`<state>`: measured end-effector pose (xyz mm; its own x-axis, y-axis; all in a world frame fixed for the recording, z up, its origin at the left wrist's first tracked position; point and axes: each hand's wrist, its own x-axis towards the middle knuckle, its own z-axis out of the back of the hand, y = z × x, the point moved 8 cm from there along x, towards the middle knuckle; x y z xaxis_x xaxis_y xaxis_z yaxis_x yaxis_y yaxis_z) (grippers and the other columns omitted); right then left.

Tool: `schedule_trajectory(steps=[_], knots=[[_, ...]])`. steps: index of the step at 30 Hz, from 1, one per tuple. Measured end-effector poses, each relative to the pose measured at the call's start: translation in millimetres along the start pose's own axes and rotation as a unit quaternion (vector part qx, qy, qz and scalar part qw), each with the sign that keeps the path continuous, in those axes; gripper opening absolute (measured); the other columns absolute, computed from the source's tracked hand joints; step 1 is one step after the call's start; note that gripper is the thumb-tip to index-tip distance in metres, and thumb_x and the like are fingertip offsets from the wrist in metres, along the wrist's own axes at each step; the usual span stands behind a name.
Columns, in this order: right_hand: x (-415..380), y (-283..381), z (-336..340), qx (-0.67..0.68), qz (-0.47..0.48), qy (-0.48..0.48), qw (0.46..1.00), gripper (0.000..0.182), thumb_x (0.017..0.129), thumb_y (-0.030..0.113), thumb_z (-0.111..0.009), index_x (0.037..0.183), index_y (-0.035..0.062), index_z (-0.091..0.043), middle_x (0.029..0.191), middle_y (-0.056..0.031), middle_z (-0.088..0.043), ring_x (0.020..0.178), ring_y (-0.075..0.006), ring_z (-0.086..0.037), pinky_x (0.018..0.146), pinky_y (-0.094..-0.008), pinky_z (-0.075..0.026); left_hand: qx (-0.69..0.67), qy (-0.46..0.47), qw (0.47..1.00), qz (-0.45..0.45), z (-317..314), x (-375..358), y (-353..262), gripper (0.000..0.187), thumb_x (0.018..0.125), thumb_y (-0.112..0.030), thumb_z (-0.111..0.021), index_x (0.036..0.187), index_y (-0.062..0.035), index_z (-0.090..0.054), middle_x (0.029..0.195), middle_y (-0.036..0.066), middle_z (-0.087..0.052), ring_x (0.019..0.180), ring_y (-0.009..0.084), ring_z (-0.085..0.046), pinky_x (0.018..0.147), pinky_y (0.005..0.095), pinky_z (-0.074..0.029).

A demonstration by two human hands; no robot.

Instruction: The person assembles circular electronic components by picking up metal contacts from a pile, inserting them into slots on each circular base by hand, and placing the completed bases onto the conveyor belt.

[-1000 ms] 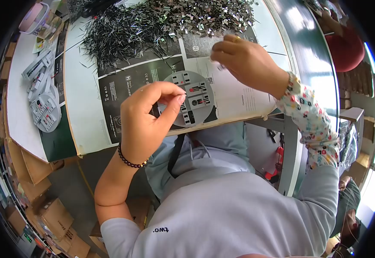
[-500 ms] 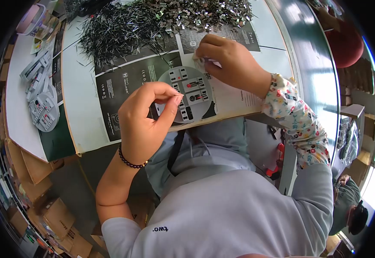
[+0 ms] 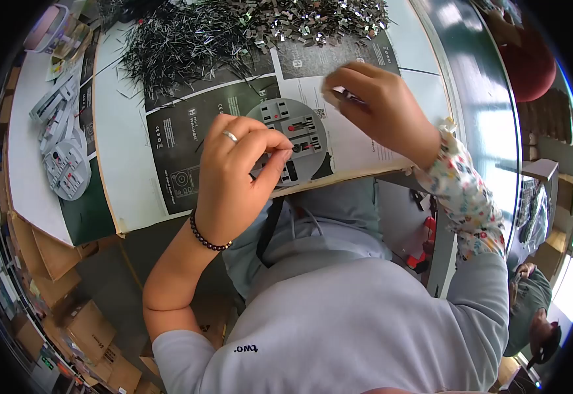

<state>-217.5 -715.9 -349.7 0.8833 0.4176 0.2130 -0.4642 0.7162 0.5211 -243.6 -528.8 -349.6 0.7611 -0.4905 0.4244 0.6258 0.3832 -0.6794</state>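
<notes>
A round grey plate (image 3: 313,164) carrying small black and red parts in raised slots lies near the table's front edge. My left hand (image 3: 237,167), with a ring and a beaded bracelet, is over the plate's left side. Its thumb and index finger pinch together above the slots; what is between them is too small to name. To the upper right of the plate is my right hand (image 3: 388,108), blurred by motion, its fingers curled in around something I cannot make out. A floral sleeve (image 3: 464,190) covers that forearm.
At the back lie a heap of thin dark pins (image 3: 181,49) and a pile of small shiny metal pieces (image 3: 319,20). Printed dark sheets (image 3: 175,144) cover part of the table. Another round grey plate (image 3: 68,169) sits at left. A person (image 3: 533,315) is at far right.
My right hand has moved to the right, farther from the plate. My left hand has shifted right and slightly down, with its pinching fingertips farther over the plate.
</notes>
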Motion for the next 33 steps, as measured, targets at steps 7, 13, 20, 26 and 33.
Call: schedule_trajectory(steps=[7, 13, 20, 26, 33], knots=[[-44, 7, 8, -0.072, -0.005, 0.010, 0.997, 0.020, 0.083, -0.003, -0.065, 0.102, 0.0018, -0.062, 0.093, -0.0134, -0.063, 0.080, -0.0340, -0.064, 0.070, -0.0431, -0.053, 0.034, -0.004, 0.999, -0.029, -13, 3, 2, 0.017, 0.076, 0.000, -0.077, 0.086, -0.0085, -0.067, 0.087, 0.003, -0.062, 0.087, 0.0265, -0.056, 0.079, 0.0393, -0.045], [-51, 14, 7, -0.055, 0.049, 0.011, 0.997, 0.016, 0.085, 0.001, -0.065, 0.100, 0.0009, -0.062, 0.089, -0.0124, -0.064, 0.079, -0.0335, -0.064, 0.069, -0.0422, -0.054, 0.057, -0.002, 0.998, -0.038, -15, 4, 1, 0.018, 0.075, -0.001, -0.078, 0.086, -0.0104, -0.068, 0.087, 0.002, -0.063, 0.088, 0.0259, -0.056, 0.080, 0.0392, -0.044], [-35, 19, 2, 0.074, 0.000, 0.038, 0.997, 0.022, 0.081, -0.005, -0.064, 0.103, -0.0006, -0.060, 0.085, -0.0134, -0.063, 0.073, -0.0310, -0.061, 0.067, -0.0381, -0.051, 0.069, -0.006, 0.997, -0.013, -13, 4, 3, 0.017, 0.075, -0.004, -0.079, 0.086, -0.0127, -0.069, 0.088, 0.000, -0.063, 0.089, 0.0248, -0.056, 0.080, 0.0380, -0.042], [-20, 9, -23, 0.205, -0.065, 0.112, 0.970, 0.019, 0.086, -0.001, -0.064, 0.104, -0.0016, -0.060, 0.080, -0.0066, -0.063, 0.066, -0.0137, -0.055, 0.061, -0.0280, -0.045, 0.075, -0.006, 0.995, -0.067, -17, 9, -8, 0.015, 0.076, 0.000, -0.079, 0.085, -0.0071, -0.070, 0.086, 0.004, -0.064, 0.085, 0.0251, -0.055, 0.076, 0.0363, -0.045], [-23, -9, -46, 0.474, -0.269, 0.203, 0.813, 0.018, 0.093, 0.007, -0.059, 0.109, -0.0005, -0.063, 0.083, 0.0012, -0.067, 0.065, -0.0010, -0.047, 0.057, -0.0191, -0.036, 0.073, 0.010, 0.996, -0.051, -29, 14, -3, 0.015, 0.077, -0.006, -0.079, 0.084, -0.0081, -0.066, 0.083, 0.003, -0.061, 0.084, 0.0254, -0.054, 0.078, 0.0380, -0.043]])
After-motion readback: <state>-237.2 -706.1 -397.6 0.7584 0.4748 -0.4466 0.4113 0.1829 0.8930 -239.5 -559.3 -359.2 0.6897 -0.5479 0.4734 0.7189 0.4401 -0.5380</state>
